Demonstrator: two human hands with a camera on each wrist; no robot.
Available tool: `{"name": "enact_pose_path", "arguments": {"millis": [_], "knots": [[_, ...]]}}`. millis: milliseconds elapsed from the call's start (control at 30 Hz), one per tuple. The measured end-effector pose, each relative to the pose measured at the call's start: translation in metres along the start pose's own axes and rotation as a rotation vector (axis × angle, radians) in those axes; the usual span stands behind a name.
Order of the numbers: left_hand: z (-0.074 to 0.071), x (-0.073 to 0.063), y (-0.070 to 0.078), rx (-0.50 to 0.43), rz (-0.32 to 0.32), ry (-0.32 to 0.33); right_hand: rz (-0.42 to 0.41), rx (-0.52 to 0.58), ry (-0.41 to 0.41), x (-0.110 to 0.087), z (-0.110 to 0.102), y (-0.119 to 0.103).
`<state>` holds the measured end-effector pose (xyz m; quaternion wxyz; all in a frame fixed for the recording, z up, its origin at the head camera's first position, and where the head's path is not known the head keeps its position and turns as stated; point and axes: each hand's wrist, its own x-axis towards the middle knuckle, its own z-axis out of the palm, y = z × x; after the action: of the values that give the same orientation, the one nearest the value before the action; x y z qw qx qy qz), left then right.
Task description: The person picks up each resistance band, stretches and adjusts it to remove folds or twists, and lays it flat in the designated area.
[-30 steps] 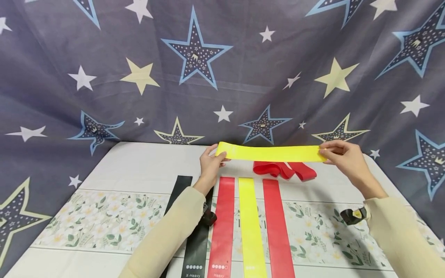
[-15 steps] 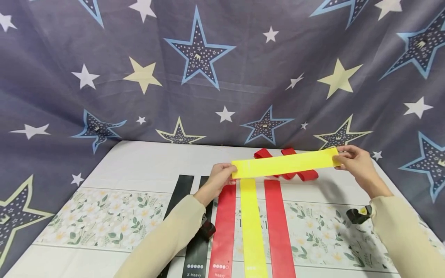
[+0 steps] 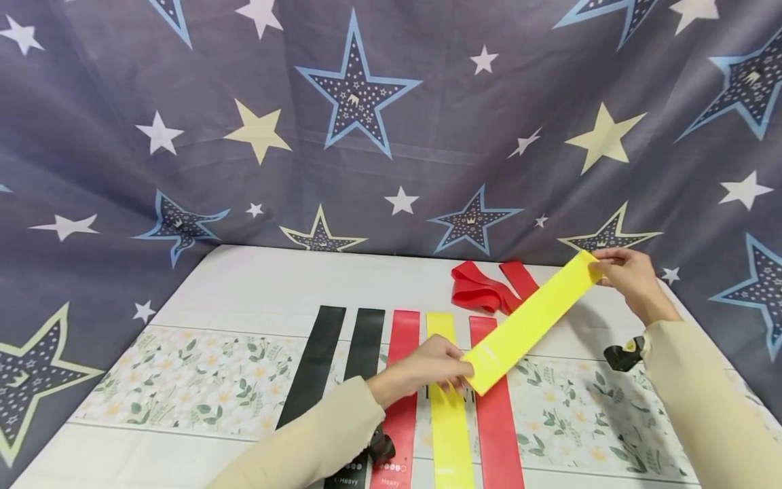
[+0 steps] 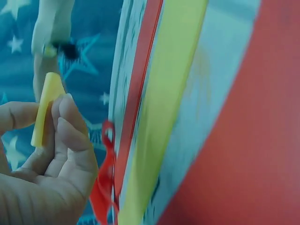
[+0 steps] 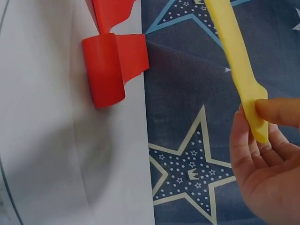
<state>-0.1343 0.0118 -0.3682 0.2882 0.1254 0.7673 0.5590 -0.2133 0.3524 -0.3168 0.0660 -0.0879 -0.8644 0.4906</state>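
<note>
Left hand (image 3: 430,363) and right hand (image 3: 632,278) pinch opposite ends of a raised, slanted yellow strip (image 3: 530,320); the floral tabletop (image 3: 201,380) extends well left of the black strips (image 3: 316,356) before its edge

Left hand (image 3: 427,367): pinching, fingers (image 4: 74,135) curled, held lower
Right hand (image 3: 632,280): pinching, raised higher
Left arm (image 3: 305,438): extended forward, slanting rightward
Right arm (image 3: 702,387): extended forward, slanting leftward

Star-printed cloth (image 3: 421,149) behind white table (image 3: 263,282)
</note>
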Motion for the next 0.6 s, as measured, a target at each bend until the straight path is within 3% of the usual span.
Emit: {"name": "enact_pose_path", "arguments": {"millis": [167, 267, 367, 500, 600], "knots": [[0.023, -0.009, 0.004, -0.019, 0.008, -0.164, -0.019, 0.005, -0.016, 0.003, 0.009, 0.0], [0.037, -0.013, 0.007, -0.011, -0.001, -0.221, -0.022, -0.01, -0.016, 0.011, 0.015, 0.008], [0.054, -0.018, 0.008, -0.016, -0.015, -0.254, -0.004, -0.006, 0.001, 0.034, 0.02, 0.039], [0.078, -0.023, 0.008, -0.037, -0.051, -0.268, -0.052, -0.016, 0.02, 0.072, 0.028, 0.094], [0.093, -0.028, 0.007, -0.025, -0.073, -0.265, -0.061, -0.049, -0.018, 0.069, 0.034, 0.093]]}}
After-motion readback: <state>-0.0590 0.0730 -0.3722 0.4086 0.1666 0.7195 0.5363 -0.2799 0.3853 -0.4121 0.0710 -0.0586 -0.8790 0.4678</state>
